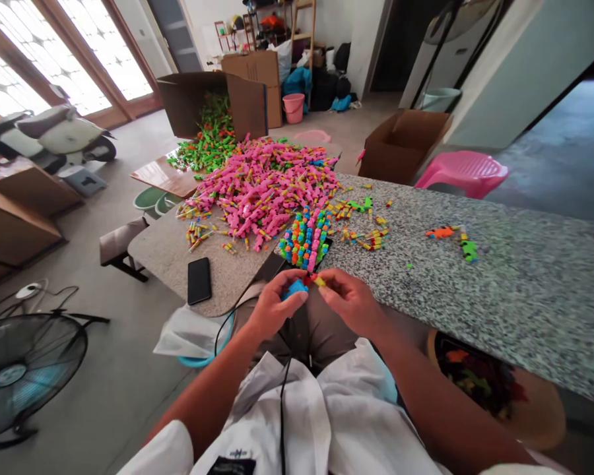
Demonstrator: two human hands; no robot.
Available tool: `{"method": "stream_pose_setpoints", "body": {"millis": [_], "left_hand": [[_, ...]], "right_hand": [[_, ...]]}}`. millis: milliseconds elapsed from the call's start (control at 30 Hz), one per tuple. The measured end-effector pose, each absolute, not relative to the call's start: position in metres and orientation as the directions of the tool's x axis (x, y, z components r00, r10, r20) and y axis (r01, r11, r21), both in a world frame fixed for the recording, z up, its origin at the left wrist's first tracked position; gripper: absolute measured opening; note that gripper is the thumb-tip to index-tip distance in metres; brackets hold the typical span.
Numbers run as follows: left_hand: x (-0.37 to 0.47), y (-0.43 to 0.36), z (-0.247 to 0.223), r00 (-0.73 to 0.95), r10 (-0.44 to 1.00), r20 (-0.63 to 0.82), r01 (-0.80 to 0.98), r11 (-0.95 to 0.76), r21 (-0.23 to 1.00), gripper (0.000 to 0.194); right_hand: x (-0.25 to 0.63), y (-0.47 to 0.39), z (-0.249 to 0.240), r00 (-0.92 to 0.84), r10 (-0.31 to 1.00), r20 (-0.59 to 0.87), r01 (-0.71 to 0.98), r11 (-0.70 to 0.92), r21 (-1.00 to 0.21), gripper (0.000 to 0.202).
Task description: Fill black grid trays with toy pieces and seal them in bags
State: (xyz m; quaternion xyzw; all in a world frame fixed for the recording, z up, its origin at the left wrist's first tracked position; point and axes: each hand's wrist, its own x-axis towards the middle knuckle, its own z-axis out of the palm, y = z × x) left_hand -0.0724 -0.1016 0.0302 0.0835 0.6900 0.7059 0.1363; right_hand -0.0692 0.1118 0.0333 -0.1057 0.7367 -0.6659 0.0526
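Near the speckled table (529, 277), my left hand (272, 305) pinches a blue piece (295, 289); my right hand (355, 301), nearly closed, holds what seems a yellow tube (319, 281).

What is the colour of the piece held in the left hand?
The piece in the left hand is bright blue, seen in the head view.

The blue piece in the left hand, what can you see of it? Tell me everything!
The small, bright-blue, plastic-looking piece is held between thumb and fingers in the person's bare left hand, above the grey-brown trousers. Fingers hide some of it, so its full shape is unclear. A small red part shows just beside it; whether they join, I can't tell.
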Motion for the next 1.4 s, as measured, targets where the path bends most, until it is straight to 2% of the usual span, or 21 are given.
{"method": "stream_pose_setpoints", "body": {"millis": [100,333,500,700,833,1000,1067,1233,1400], "left_hand": [[-0.074,-0.105,0.032,-0.951,0.308,-0.021,0.017,0.119,0.993,0.048],[-0.079,-0.109,0.038,-0.944,0.329,0.03,0.117,0.246,0.962,0.03],[-0.082,-0.111,0.041,-0.939,0.345,0.002,0.111,0.297,0.949,0.034],[-0.081,-0.111,0.046,-0.923,0.383,0.021,0.164,0.347,0.923,0.032],[-0.081,-0.11,0.048,-0.921,0.39,0.025,0.171,0.345,0.923,0.028],[-0.081,-0.111,0.047,-0.906,0.423,0.008,0.185,0.378,0.907,0.026],[-0.082,-0.113,0.047,-0.894,0.448,0.025,0.227,0.402,0.887,0.024],[-0.081,-0.116,0.041,-0.807,0.564,0.175,0.468,0.431,0.772,0.024],[-0.076,-0.113,0.035,-0.752,0.624,0.213,0.586,0.486,0.648,0.025]], "right_hand": [[-0.069,0.113,0.031,-0.943,-0.331,0.03,-0.076,0.129,-0.989,0.026],[-0.075,0.12,0.023,-0.918,-0.392,-0.052,0.001,0.129,-0.992,0.037],[-0.077,0.121,0.022,-0.94,-0.333,0.069,-0.15,0.222,-0.963,0.031],[-0.076,0.124,0.027,-0.897,-0.375,0.236,-0.36,0.307,-0.881,0.025],[-0.076,0.126,0.027,-0.885,-0.376,0.274,-0.408,0.347,-0.844,0.025],[-0.075,0.128,0.026,-0.874,-0.407,0.266,-0.41,0.323,-0.853,0.026],[-0.075,0.13,0.026,-0.87,-0.428,0.245,-0.401,0.324,-0.857,0.026],[-0.075,0.136,0.024,-0.841,-0.516,0.164,-0.381,0.349,-0.856,0.028],[-0.077,0.144,0.021,-0.811,-0.571,0.125,-0.365,0.328,-0.871,0.03]]}}
